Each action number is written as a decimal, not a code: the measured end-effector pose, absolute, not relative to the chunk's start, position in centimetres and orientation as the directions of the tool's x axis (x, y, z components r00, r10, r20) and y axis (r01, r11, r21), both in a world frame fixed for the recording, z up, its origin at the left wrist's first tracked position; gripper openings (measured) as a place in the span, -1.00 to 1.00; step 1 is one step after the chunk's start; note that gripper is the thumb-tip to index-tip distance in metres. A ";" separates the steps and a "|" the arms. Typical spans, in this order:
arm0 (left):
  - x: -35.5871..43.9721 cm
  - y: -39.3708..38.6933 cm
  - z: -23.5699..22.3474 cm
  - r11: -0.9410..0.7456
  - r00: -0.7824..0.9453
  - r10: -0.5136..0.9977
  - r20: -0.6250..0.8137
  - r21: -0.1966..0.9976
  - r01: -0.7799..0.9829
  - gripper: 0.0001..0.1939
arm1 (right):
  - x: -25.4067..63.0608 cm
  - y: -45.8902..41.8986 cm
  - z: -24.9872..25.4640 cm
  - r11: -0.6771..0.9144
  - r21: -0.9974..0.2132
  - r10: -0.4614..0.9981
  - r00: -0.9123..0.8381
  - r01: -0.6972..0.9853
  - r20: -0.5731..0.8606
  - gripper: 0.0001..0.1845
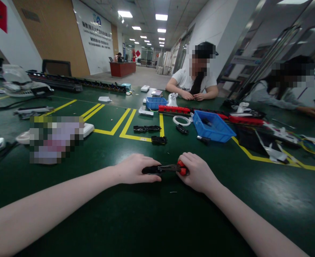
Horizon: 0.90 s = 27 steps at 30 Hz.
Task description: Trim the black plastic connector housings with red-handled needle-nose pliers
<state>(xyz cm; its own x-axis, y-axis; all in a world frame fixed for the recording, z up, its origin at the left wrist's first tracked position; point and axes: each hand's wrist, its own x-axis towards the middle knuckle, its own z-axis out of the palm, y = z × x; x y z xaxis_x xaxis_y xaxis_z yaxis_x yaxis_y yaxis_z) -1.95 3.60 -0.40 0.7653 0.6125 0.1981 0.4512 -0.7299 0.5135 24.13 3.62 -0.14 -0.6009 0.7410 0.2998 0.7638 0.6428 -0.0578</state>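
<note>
Between thumb and fingers of my left hand [138, 168] is a small black part [151, 169], its exact kind not clear. My right hand [196, 170] is wrapped round the red handles of a pair of pliers [170, 167]. The narrow jaws point left and meet the right end of the black part; whether they grip it I cannot tell. Beyond my hands lie similar black parts, one nearer [159, 139] and others at a taped outline [147, 128]. A short pale sliver [173, 192] rests on the table in front of me.
A blue bin [213, 128] with dark items stands at the right, beside a white ring [181, 120]. Behind it run red strips [173, 109] and a smaller blue bin [156, 103]. A phone-like object [57, 142] lies left. Two people sit across the green table [106, 217].
</note>
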 end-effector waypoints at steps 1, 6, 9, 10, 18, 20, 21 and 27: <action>-2.0 3.6 -0.4 -0.729 0.767 0.611 0.197 0.516 0.449 -0.59 | 24.1 3.6 -0.1 0.644 -0.059 0.741 -0.602 0.763 0.298 -0.90; -2.0 3.5 -0.2 -0.714 0.757 0.628 0.180 0.520 0.468 -0.56 | 24.2 3.7 -0.2 0.646 -0.071 0.743 -0.605 0.760 0.288 -0.91; -1.9 3.4 -0.2 -0.699 0.745 0.645 0.170 0.524 0.486 -0.53 | 24.2 3.8 -0.2 0.644 -0.080 0.747 -0.603 0.761 0.280 -0.90; -1.9 3.5 -0.2 -0.698 0.742 0.649 0.171 0.521 0.491 -0.52 | 24.2 3.8 -0.2 0.644 -0.083 0.748 -0.603 0.761 0.278 -0.91; -1.9 3.5 -0.6 -0.726 0.737 0.646 0.199 0.458 0.513 -0.50 | 24.2 3.7 -0.1 0.641 -0.099 0.753 -0.597 0.762 0.278 -0.90; -1.9 3.5 -0.5 -0.723 0.734 0.649 0.199 0.461 0.514 -0.50 | 24.2 3.8 -0.2 0.641 -0.099 0.751 -0.596 0.761 0.284 -0.88; -1.9 3.4 -0.5 -0.718 0.731 0.653 0.197 0.467 0.516 -0.50 | 24.2 3.8 -0.2 0.641 -0.098 0.751 -0.595 0.761 0.287 -0.86; -1.9 3.4 -0.4 -0.716 0.736 0.651 0.186 0.472 0.514 -0.51 | 24.3 3.9 -0.4 0.644 -0.084 0.745 -0.598 0.760 0.296 -0.90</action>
